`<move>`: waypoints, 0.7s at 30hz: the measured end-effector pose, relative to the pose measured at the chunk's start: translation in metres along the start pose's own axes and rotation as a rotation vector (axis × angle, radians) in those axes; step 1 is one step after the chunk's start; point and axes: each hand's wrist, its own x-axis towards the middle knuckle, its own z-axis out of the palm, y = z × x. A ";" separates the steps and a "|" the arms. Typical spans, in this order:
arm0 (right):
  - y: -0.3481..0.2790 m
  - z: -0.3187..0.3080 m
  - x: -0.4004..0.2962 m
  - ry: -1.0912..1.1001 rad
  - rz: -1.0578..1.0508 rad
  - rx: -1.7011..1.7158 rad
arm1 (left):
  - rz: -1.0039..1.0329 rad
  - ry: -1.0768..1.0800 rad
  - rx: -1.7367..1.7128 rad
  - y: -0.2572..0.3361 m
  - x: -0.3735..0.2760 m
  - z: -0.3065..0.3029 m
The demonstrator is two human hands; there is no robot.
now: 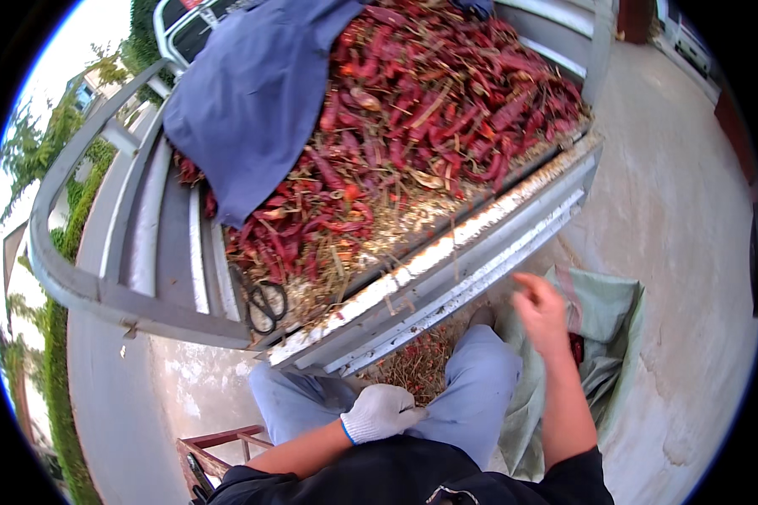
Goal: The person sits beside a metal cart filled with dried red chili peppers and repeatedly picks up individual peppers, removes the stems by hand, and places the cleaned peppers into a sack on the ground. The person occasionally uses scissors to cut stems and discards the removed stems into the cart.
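My left hand (382, 411), in a white knit glove, rests low over my lap with its fingers curled; whether something small is in them is hidden. My bare right hand (541, 310) is slightly blurred, held above the edge of a pale green woven sack (613, 303), with nothing visible in its loosely bent fingers. The sack's mouth gapes, and a bit of dark red (576, 347) shows inside. Before me, dried red chili peppers (410, 107) are heaped on a truck bed, mixed with stalks. A blue cloth (246, 107) covers part of the heap.
The bed's lowered metal tailgate (429, 265) lies just above my knees. Black-handled scissors (266, 307) sit at its left corner beside the side rail (101, 290). Stalk debris (414, 366) covers the ground between my legs. A reddish metal frame (218, 445) stands at lower left.
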 end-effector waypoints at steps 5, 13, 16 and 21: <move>-0.147 0.141 0.064 -0.198 -0.505 -0.176 | 0.099 0.308 -0.177 -0.030 -0.039 -0.006; -0.173 0.255 0.130 -0.299 -0.594 -0.621 | 0.062 0.455 -0.272 -0.078 -0.099 -0.024; -0.182 0.250 0.142 -0.261 -0.509 -0.427 | 0.042 0.523 -0.309 -0.094 -0.112 -0.024; -0.205 0.230 0.129 -0.297 0.160 0.567 | 0.117 0.662 -0.300 -0.093 -0.116 -0.051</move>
